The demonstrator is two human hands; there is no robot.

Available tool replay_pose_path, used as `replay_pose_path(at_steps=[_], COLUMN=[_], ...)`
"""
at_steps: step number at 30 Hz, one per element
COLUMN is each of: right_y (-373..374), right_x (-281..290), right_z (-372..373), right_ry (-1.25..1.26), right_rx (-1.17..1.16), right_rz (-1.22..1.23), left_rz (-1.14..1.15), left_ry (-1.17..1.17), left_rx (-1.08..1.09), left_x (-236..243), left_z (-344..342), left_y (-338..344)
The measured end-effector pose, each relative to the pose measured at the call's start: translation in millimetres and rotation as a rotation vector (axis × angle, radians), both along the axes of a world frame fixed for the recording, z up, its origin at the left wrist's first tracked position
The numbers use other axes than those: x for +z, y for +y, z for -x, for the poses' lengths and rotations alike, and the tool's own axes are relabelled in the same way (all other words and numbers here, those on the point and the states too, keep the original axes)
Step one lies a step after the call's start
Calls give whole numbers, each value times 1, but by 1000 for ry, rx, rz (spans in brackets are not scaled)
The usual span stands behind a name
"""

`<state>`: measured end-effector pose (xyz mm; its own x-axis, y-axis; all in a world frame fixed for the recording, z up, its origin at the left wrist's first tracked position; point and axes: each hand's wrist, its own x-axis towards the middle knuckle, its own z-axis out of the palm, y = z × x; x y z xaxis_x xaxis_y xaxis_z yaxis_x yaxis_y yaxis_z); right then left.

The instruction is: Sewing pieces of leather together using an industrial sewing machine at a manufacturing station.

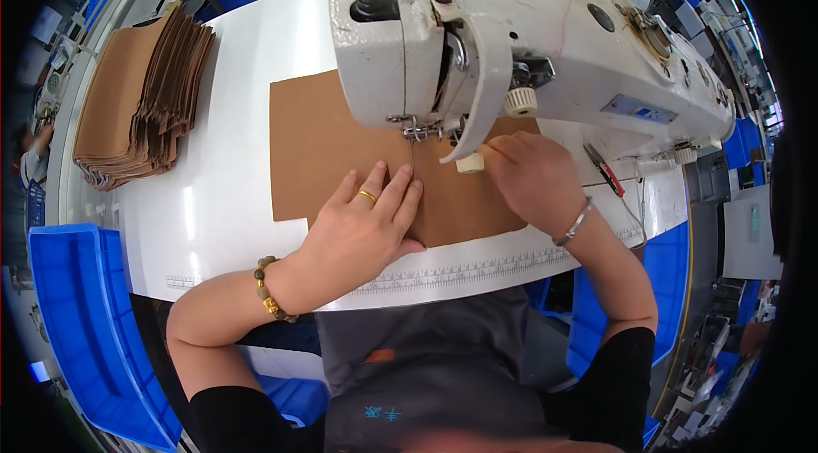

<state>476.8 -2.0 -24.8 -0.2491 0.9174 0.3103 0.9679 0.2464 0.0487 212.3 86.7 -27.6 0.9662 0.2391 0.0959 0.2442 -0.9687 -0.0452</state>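
Panel (311,142): best flat under presser foot (414,131).
Left hand (362,216): splayed atop, seven o'clock.
Right hand (535,182): curled, four o'clock; grip unclear.

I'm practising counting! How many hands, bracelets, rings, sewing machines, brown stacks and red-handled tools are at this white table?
Left hand and right hand: 2
Beaded bracelet and silvery bracelet: 2
Gold ring: 1
Sewing machine: 1
Brown stack: 1
Red-handled tool: 1
Total: 8
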Motion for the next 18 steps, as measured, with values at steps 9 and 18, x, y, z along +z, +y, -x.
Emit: replay_pose_path(at_steps=[9,18], right_y=[73,58], right_x=[-63,-69], right_z=[15,22], right_ry=[329,189], right_rx=[188,135], right_rz=[-263,-276], left_rz=[5,121], left_ry=[-48,-138], left_rx=[25,4], left_x=[-6,-10], left_z=[4,2], left_y=[4,19])
